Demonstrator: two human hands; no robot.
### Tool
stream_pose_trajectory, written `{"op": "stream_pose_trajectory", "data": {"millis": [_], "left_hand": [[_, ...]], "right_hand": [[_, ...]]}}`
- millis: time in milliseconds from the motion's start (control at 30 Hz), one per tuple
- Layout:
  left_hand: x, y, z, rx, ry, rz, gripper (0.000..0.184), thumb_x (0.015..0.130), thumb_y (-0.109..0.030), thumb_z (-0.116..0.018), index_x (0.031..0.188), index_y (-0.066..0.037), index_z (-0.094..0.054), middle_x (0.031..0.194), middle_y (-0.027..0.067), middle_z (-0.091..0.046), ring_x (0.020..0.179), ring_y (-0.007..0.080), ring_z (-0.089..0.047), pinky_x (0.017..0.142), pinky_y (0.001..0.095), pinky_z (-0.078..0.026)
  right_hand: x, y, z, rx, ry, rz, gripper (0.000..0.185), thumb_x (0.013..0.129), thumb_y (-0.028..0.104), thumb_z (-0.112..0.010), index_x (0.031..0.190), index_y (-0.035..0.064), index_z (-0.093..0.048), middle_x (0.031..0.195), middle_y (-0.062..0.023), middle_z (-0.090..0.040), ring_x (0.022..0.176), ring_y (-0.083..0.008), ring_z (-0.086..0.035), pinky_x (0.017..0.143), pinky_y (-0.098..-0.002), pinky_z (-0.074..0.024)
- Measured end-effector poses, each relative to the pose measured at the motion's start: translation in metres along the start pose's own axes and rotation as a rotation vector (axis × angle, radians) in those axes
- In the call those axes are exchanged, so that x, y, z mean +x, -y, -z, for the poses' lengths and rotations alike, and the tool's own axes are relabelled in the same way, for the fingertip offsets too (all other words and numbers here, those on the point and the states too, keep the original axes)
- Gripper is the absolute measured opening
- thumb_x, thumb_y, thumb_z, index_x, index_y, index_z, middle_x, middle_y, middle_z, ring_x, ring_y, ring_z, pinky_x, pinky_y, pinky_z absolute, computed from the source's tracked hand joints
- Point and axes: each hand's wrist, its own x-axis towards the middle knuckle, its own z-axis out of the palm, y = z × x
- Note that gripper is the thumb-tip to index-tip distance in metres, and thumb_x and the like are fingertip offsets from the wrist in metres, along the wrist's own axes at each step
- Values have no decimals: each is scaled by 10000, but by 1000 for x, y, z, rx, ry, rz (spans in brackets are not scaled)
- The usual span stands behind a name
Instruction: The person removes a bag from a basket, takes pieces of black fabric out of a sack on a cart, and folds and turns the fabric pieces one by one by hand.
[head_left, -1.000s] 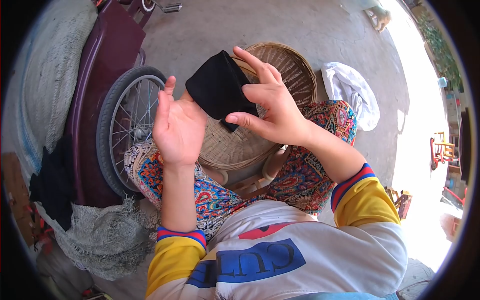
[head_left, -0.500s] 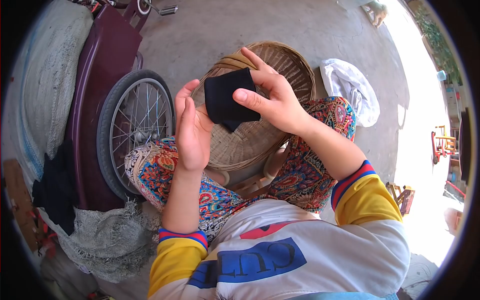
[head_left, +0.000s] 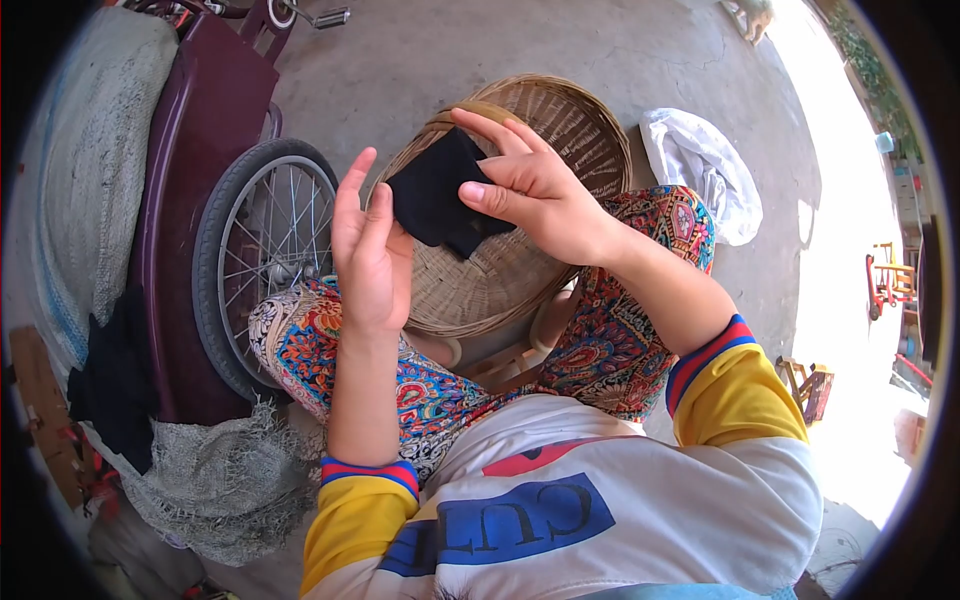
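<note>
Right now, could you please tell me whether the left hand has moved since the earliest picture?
Yes: judged against the spoked wheel, the left hand has shifted slightly rightward in the view.

floor (head_left: 390,60): gray, sunlit at right | on it: crumpled white bag (head_left: 697,170)

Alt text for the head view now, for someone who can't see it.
A person's right hand pinches a black cloth above a round wicker basket, the left hand open at the cloth's edge. A spoked wheel stands at left; a white bag lies at right.
</note>
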Motion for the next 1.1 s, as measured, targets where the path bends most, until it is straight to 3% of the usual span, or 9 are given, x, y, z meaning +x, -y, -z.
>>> {"op": "stream_pose_trajectory", "data": {"millis": [233,333,467,533,800,867,933,1067,1100], "left_hand": [[2,3,4,42,-8,-81,428,973,-129,-456,1359,3,-324,1110,156,-591,1050,192,-577,929,336,-457],[2,0,0,42,-65,-93,428,962,-92,-464,1348,18,-314,1015,150,-633,977,166,-599,889,309,-464],[11,-2,17,383,-46,-152,365,948,-115,-455,1291,0,-409,971,161,-651,880,205,-636,864,321,-453],[18,-5,25,567,-96,-133,335,949,-127,-471,1254,6,-433,843,151,-672,750,173,-637,794,284,-464],[-42,-112,40,1398,-767,-1129,219,871,-177,-644,993,4,-630,863,92,-702,793,164,-658,785,288,-495],[-77,-156,81,1998,-1161,-1232,353,840,-306,-682,1075,-48,-623,1007,65,-678,951,237,-615,864,365,-466],[-91,-173,110,2285,-1582,-1017,486,814,-454,-665,1154,-113,-600,1148,48,-615,1092,322,-518,894,461,-427],[-98,-189,168,2399,-1475,-590,522,845,-503,-583,1202,-122,-580,1162,99,-591,1094,356,-498,858,491,-423],[-101,-196,177,2370,-1388,-704,491,857,-470,-580,1177,-97,-593,1128,117,-603,1050,354,-524,854,477,-427]], "right_hand": [[0,-1,1,-290,112,29,327,904,269,-598,711,5,-598,1242,-189,-537,1340,-284,-316,1082,-431,-200],[0,-7,-3,-206,-113,38,267,872,254,-648,790,0,-648,1122,-168,-606,1323,-251,-361,1054,-418,-264],[11,-18,8,54,-142,-340,194,838,204,-679,922,29,-670,957,-102,-673,1068,-225,-582,907,-328,-428],[13,-45,14,-374,-344,-176,266,781,273,-691,942,62,-672,897,-47,-692,995,-269,-600,911,-424,-407],[16,-43,27,-448,-420,-112,273,794,242,-670,1006,71,-660,936,-66,-691,945,-243,-631,866,-364,-464],[14,-40,24,-431,-394,-103,273,811,220,-668,1029,56,-654,928,-83,-688,940,-230,-643,853,-330,-480],[14,-40,23,-386,-368,-67,285,824,219,-662,1053,50,-639,983,-94,-680,963,-214,-636,868,-333,-478],[15,-42,19,-271,-391,43,325,780,215,-686,1046,41,-616,1002,-133,-647,955,-267,-627,837,-377,-495],[13,-41,19,-245,-369,29,343,781,201,-687,1068,34,-599,1016,-140,-632,953,-263,-627,834,-371,-496]]}}
